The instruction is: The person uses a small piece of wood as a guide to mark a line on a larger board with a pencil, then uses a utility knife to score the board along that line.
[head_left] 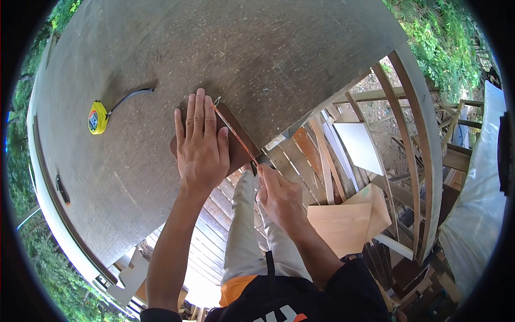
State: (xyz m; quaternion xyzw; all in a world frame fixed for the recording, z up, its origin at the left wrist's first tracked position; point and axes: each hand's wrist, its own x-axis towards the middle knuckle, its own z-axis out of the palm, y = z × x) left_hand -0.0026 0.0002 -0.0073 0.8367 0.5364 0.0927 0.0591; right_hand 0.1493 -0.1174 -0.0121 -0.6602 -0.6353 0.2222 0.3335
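My left hand [200, 142] lies flat, fingers together, on a small brown wooden piece [239, 150] that rests at the edge of a large dark worktable [161, 53]. In my right hand [279, 196] is the handle of a thin hand saw [235, 131], and its blade runs diagonally up across the wooden piece, just right of my left hand's fingers. The blade tip reaches past the piece's far corner.
A yellow tape measure [97, 118] with a black strap lies on the table to the left. A dark pencil-like item [62, 189] lies near the table's left edge. Plywood sheets [343, 222], slats and a white board [358, 145] are stacked below on the right; greenery surrounds.
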